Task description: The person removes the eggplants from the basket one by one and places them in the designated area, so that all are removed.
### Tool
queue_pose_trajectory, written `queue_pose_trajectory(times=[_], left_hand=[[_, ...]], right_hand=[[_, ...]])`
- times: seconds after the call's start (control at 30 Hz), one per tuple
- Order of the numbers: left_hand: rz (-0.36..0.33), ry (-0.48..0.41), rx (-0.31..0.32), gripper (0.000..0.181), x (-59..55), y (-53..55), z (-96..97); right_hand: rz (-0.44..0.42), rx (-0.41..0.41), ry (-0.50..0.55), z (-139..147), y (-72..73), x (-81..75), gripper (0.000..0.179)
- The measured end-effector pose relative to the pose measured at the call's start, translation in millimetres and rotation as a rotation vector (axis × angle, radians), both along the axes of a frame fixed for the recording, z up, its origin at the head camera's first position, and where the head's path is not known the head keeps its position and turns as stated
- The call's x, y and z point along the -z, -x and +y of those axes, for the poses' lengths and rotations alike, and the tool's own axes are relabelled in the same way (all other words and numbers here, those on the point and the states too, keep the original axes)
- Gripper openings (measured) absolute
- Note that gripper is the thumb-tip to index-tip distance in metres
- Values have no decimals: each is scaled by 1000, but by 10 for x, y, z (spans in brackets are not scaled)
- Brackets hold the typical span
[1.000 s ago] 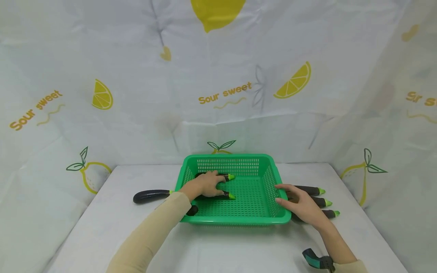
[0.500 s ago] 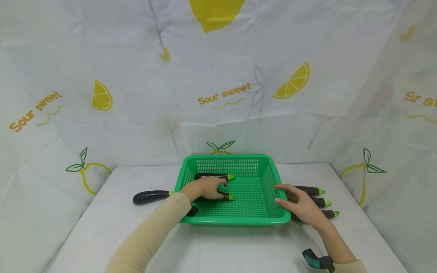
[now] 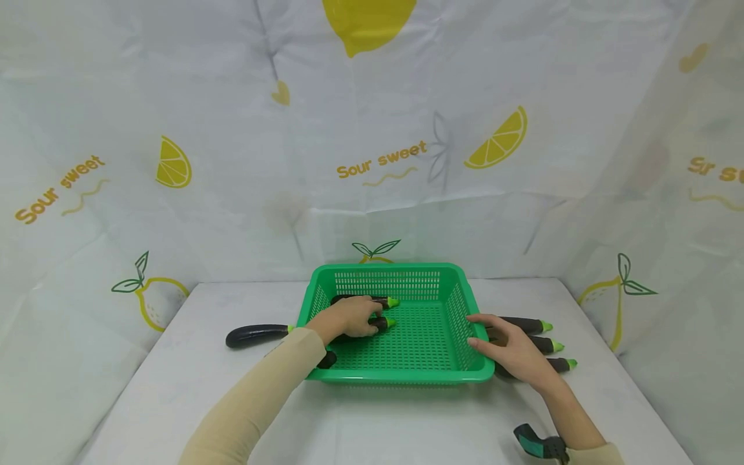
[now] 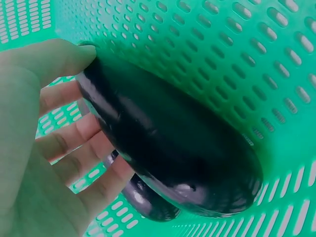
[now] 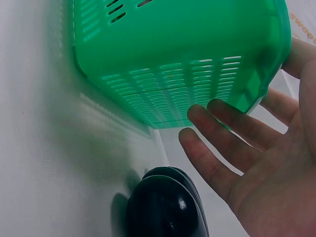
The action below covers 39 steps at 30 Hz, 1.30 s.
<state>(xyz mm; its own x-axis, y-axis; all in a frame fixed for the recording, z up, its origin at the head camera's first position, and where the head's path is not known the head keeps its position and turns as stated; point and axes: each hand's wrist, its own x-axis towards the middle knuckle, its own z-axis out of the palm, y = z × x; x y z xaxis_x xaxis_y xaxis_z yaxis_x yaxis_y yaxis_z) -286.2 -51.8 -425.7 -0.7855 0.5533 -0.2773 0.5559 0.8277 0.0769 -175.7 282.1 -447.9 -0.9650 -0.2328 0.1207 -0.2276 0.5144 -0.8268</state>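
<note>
A green plastic basket (image 3: 395, 374) with slotted walls stands mid-table. Inside it, my left hand (image 3: 351, 318) holds a dark, glossy eggplant (image 4: 168, 138), thumb on one side and fingers along the other; in the head view its green-tipped end (image 3: 383, 323) sticks out past the fingers. Farther back in the basket lies a second eggplant (image 3: 343, 299), partly covered by that hand. My right hand (image 3: 514, 349) grips the basket's right rim, thumb and index finger reaching over it. In the right wrist view, its other fingers (image 5: 222, 133) lie along the outside wall.
Three eggplants (image 3: 546, 344) lie on the white table to the right of the basket, partly behind the right hand. Another eggplant (image 3: 256, 334) lies to its left, green end toward the basket. A printed white cloth (image 3: 244, 213) hangs close behind.
My left hand has drawn back off the rear eggplant, then shifted the nearer eggplant slightly backward, toward it. My right hand and the basket stay in place.
</note>
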Motion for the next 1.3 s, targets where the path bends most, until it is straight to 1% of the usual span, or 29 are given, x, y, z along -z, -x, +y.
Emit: queue_pose_trajectory(times=[0.2,0.33,0.53,0.7,0.8,1.03,1.1,1.3], left_hand=[[-13,-7,-21,39,0,1,-3],[-15,-27,-15,33,-1,10,-10],[25,-60,19,24,-18,33,-57],[40,-81,55,25,-72,53,-72],[47,-80,68,28,-134,43,-58],[110,-82,112,28,-281,-10,-30],[124,-85,116,31,-331,-30,-29],[155,-95,123,32,-471,-58,-43]], right_hand=[[12,-4,1,6,7,-2,52],[9,0,0,4,3,9,52],[11,0,0,1,2,23,52],[20,-4,2,6,11,35,51],[19,-4,1,10,12,36,51],[14,-2,1,17,9,39,52],[15,-3,-1,15,10,39,52],[12,-1,-2,10,9,28,52]])
